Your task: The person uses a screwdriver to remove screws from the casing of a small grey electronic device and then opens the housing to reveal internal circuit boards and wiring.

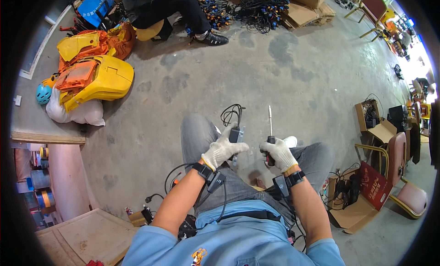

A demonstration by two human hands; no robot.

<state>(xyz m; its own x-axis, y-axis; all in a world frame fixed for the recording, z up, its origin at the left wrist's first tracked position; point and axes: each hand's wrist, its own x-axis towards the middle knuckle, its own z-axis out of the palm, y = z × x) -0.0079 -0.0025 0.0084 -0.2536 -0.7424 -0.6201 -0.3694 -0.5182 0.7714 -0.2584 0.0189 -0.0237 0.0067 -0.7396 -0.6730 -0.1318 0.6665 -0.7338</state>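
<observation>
My left hand, in a white knit glove, grips a black power adapter over my left knee. The adapter's black cable is bunched in loops beyond the fingers, and a flat grey piece shows beside it. In my right hand, also gloved, is a screwdriver. Its dark handle lies in the closed fingers and its metal shaft points away from me. The screwdriver and the adapter are apart. A black device is strapped to each of my wrists.
Yellow and orange plastic shells lie at the left by a blue helmet. A seated person's shoe and heaps of black cables are at the far side. Open cardboard boxes and a chair stand at the right.
</observation>
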